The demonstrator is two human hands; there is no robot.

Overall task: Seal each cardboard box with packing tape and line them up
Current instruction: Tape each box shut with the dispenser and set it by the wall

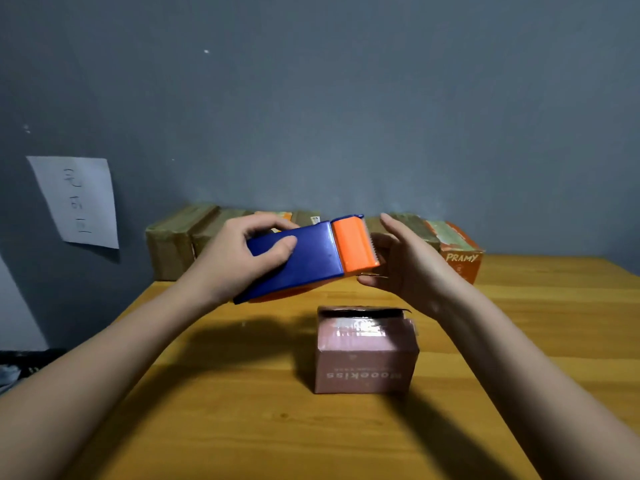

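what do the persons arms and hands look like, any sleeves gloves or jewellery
Both arms are bare from the picture's lower edge to the fingertips: no sleeves show. The left hand and the right hand wear no gloves, and no rings, watch or bracelet can be seen on the fingers or wrists. Fingernails look short and unpainted where they show. No markings or cables are visible on either arm.

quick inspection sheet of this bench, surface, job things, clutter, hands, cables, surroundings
surface: wooden table, pink box's shadow across it.
job's things: blue and orange tape dispenser held above pink box; box top glossy with tape, far flap raised. Row of boxes along the wall, orange box at its right end.
clutter: nothing seen.
grippers: left hand grips the dispenser body; right hand at its toothed end, grip on tape unclear.
cables: nothing seen.
surroundings: grey wall, paper sheet stuck on it.
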